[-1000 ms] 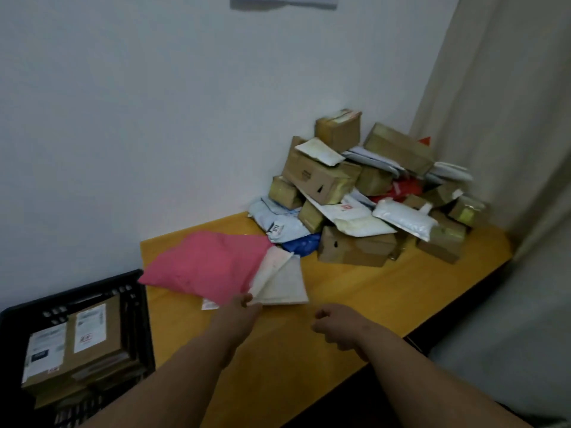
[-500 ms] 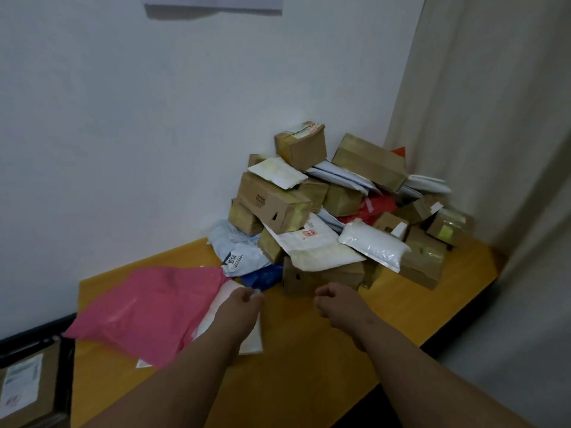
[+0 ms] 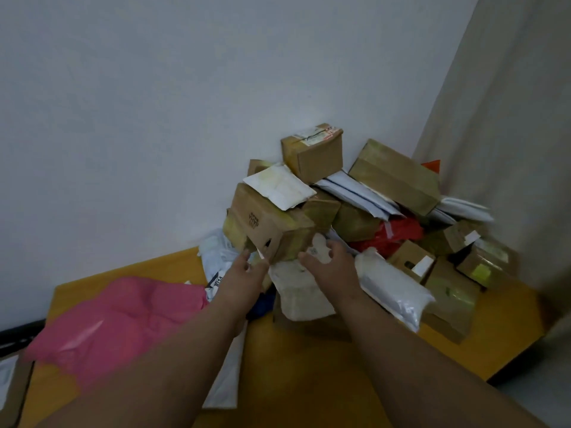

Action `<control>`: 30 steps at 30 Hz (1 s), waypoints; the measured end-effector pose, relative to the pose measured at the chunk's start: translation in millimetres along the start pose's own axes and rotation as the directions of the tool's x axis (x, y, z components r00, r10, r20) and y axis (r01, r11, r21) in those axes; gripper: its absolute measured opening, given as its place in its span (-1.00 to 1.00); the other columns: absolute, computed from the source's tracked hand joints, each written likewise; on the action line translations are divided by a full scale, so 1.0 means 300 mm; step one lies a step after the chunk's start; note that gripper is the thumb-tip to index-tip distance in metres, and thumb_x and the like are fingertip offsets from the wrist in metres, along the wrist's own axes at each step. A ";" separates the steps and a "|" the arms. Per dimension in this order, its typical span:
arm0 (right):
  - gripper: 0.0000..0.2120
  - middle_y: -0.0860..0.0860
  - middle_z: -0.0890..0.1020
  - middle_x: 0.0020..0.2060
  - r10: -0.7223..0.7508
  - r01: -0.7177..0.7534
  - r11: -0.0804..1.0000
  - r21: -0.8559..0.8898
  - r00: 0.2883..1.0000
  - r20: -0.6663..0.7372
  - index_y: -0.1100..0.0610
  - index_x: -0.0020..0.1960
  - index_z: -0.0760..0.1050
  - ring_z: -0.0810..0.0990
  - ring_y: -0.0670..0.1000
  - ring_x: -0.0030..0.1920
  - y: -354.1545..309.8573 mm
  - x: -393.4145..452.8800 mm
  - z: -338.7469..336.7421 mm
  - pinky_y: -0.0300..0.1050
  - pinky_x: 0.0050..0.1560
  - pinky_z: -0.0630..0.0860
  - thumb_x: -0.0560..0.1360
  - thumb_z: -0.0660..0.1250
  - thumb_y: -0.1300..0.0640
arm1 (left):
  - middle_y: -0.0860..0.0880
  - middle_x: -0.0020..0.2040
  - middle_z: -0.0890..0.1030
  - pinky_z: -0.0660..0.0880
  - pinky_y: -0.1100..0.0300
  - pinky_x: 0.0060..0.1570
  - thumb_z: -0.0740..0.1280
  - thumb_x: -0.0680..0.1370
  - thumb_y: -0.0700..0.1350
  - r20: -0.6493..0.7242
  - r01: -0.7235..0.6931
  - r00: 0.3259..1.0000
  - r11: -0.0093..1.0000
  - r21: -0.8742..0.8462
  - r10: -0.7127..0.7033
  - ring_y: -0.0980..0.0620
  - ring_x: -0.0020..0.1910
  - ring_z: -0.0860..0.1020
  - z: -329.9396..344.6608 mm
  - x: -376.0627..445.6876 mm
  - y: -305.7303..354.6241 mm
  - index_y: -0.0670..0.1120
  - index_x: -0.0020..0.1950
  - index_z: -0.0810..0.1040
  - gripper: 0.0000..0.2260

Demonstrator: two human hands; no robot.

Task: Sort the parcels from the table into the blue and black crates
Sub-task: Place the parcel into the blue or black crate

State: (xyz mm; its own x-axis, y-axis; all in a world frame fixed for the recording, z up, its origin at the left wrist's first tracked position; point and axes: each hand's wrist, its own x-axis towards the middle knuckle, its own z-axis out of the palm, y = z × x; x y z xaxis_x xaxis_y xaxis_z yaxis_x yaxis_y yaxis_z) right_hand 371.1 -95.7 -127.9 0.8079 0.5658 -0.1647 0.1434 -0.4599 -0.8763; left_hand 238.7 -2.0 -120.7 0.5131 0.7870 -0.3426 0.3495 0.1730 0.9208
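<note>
Parcels [image 3: 355,217] lie heaped at the table's [image 3: 309,381] far right corner, a flat mailer [image 3: 117,322] left.

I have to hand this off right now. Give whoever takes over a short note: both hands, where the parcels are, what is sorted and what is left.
Left hand: open, reaching to the near end of the printed cardboard box; contact unclear.
Right hand: fingers curled over the cream padded mailer at the front of the pile; a firm grip cannot be confirmed.
Pile: boxes and mailers heaped in the table's far corner against the wall.
Pink mailer and a white mailer lie loose on the table, nearer left.
Done: one labelled box shows at the left edge; its crate is barely in view.
Left: almost everything.
</note>
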 end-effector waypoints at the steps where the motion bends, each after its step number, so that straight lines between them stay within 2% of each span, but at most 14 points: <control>1: -0.17 0.11 0.32 0.43 -0.025 0.025 1.000 -0.003 1.000 0.005 0.13 0.53 0.19 0.30 0.11 0.44 -0.005 0.040 0.006 0.05 0.37 0.35 0.42 0.49 -0.13 | 0.05 0.26 0.42 0.37 0.19 0.03 0.22 0.64 0.02 -0.016 0.005 1.000 1.000 -0.020 -0.005 0.08 0.09 0.42 0.014 0.019 0.009 0.04 0.56 0.19 -0.50; 4: 0.04 0.10 0.18 0.51 -0.069 0.073 0.995 -0.062 0.996 0.054 0.11 0.58 0.05 0.18 0.11 0.51 -0.030 0.131 0.025 0.08 0.46 0.26 0.33 0.51 -0.25 | 0.01 0.48 0.32 0.42 0.08 0.20 0.19 0.63 0.12 -0.056 0.050 0.997 0.999 -0.012 -0.050 -0.05 0.36 0.37 0.048 0.071 0.038 0.08 0.56 0.19 -0.50; 7: 0.14 0.09 0.07 0.54 -0.062 0.072 0.993 -0.088 0.991 0.116 0.05 0.58 -0.05 0.10 0.12 0.53 -0.045 0.207 0.051 0.15 0.49 0.22 0.27 0.51 -0.33 | 0.00 0.53 0.27 0.40 0.09 0.15 0.15 0.65 0.13 -0.090 0.088 0.992 0.994 -0.061 -0.093 -0.06 0.44 0.31 0.073 0.116 0.056 0.07 0.55 0.21 -0.52; 9: 0.15 0.07 0.08 0.53 -0.085 0.098 0.991 -0.087 0.986 0.144 0.04 0.58 -0.05 0.11 0.10 0.52 -0.053 0.235 0.079 0.11 0.49 0.22 0.25 0.54 -0.31 | -0.01 0.52 0.29 0.41 0.10 0.12 0.13 0.66 0.11 -0.108 0.103 0.988 0.990 -0.096 -0.113 -0.05 0.44 0.30 0.081 0.123 0.064 0.06 0.55 0.23 -0.54; 13: 0.03 0.05 0.19 0.44 -0.095 0.102 0.994 -0.033 0.980 0.174 -0.03 0.53 0.04 0.24 0.09 0.43 -0.070 0.237 0.123 0.04 0.40 0.32 0.26 0.55 -0.20 | 0.04 0.50 0.32 0.31 -0.04 0.42 0.13 0.65 0.13 -0.135 0.122 0.980 0.978 -0.172 -0.146 -0.01 0.44 0.31 0.075 0.114 0.046 0.10 0.53 0.27 -0.56; 16: -0.14 0.03 0.26 0.31 -0.060 0.062 0.998 -0.009 0.986 0.157 -0.05 0.42 0.16 0.36 0.10 0.30 -0.079 0.213 0.130 0.10 0.31 0.41 0.25 0.50 -0.14 | 0.04 0.49 0.34 0.28 -0.08 0.44 0.14 0.63 0.18 -0.143 0.118 0.979 0.977 -0.177 -0.144 -0.03 0.43 0.33 0.062 0.102 0.030 0.13 0.51 0.28 -0.55; 18: -0.20 0.00 0.29 0.22 -0.046 0.036 0.997 0.074 0.988 0.145 -0.05 0.33 0.21 0.41 0.09 0.25 -0.090 0.189 0.117 0.14 0.28 0.46 0.18 0.45 -0.15 | 0.04 0.48 0.35 0.30 -0.09 0.42 0.16 0.61 0.21 -0.146 0.118 0.978 0.972 -0.201 -0.149 -0.04 0.41 0.35 0.050 0.087 0.027 0.13 0.52 0.27 -0.52; 20: -0.23 0.02 0.38 0.23 -0.020 -0.021 0.970 0.242 0.986 0.166 -0.04 0.25 0.26 0.48 0.08 0.19 -0.104 0.157 0.093 0.16 0.23 0.52 0.11 0.41 -0.18 | 0.04 0.45 0.38 0.36 -0.05 0.35 0.19 0.60 0.20 -0.135 0.132 0.976 0.955 -0.264 -0.172 -0.04 0.36 0.40 0.034 0.063 0.028 0.10 0.53 0.24 -0.48; 22: -0.25 0.08 0.49 0.21 0.039 -0.137 0.904 0.404 0.969 0.242 0.03 0.24 0.33 0.54 0.10 0.15 -0.104 0.119 0.073 0.18 0.18 0.56 0.12 0.42 -0.21 | 0.03 0.34 0.46 0.41 0.03 0.23 0.19 0.61 0.18 -0.118 0.133 0.976 0.929 -0.344 -0.184 -0.01 0.24 0.46 0.011 0.027 0.033 0.05 0.51 0.28 -0.51; 25: -0.54 0.12 0.56 0.21 0.108 -0.381 0.737 0.559 0.882 0.459 0.01 0.31 0.45 0.56 0.19 0.18 -0.099 0.045 0.066 0.15 0.12 0.58 0.47 0.33 -0.14 | 0.09 0.04 0.59 0.48 0.13 0.05 0.15 0.63 0.18 -0.057 0.151 0.979 0.880 -0.451 -0.197 0.06 -0.01 0.57 -0.040 -0.043 0.052 0.01 0.29 0.44 -0.65; 26: -0.59 0.13 0.58 0.21 0.108 -0.439 0.691 0.573 0.848 0.519 0.01 0.31 0.50 0.57 0.22 0.19 -0.101 0.015 0.072 0.16 0.11 0.58 0.52 0.28 -0.13 | 0.10 -0.08 0.65 0.53 0.19 -0.08 0.14 0.63 0.19 -0.038 0.144 0.983 0.873 -0.467 -0.182 0.08 -0.12 0.62 -0.063 -0.072 0.057 0.02 0.17 0.49 -0.69; 27: -0.60 0.14 0.61 0.20 0.109 -0.473 0.664 0.579 0.827 0.551 0.01 0.29 0.54 0.57 0.25 0.19 -0.104 -0.017 0.084 0.15 0.08 0.59 0.54 0.24 -0.14 | 0.11 -0.15 0.68 0.55 0.23 -0.19 0.15 0.62 0.21 -0.016 0.133 0.987 0.870 -0.474 -0.159 0.11 -0.19 0.66 -0.090 -0.098 0.054 0.04 0.13 0.53 -0.68; 28: -0.61 0.16 0.63 0.17 0.104 -0.497 0.641 0.585 0.811 0.575 0.03 0.24 0.59 0.58 0.27 0.18 -0.111 -0.050 0.102 0.13 0.03 0.59 0.54 0.22 -0.15 | 0.12 -0.12 0.70 0.58 0.25 -0.21 0.17 0.60 0.24 0.005 0.122 0.991 0.871 -0.475 -0.136 0.13 -0.17 0.68 -0.120 -0.125 0.046 0.07 0.17 0.55 -0.67; 30: -0.61 0.19 0.67 0.12 0.087 -0.539 0.607 0.584 0.776 0.625 0.06 0.11 0.68 0.59 0.29 0.16 -0.124 -0.121 0.144 0.12 0.05 0.60 0.53 0.22 -0.14 | 0.07 0.09 0.67 0.60 0.16 -0.05 0.26 0.57 0.22 0.016 0.095 0.995 0.866 -0.491 -0.100 0.04 0.03 0.65 -0.182 -0.167 0.020 0.12 0.37 0.46 -0.60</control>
State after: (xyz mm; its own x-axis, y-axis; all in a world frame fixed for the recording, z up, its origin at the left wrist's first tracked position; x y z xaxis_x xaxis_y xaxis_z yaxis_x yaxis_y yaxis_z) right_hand 311.8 -69.6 -108.9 0.2820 0.8267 -0.4868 -0.6823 -0.1839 -0.7076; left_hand 172.3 -8.1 -87.8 0.4885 0.7561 -0.4356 -0.0339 0.5153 0.8564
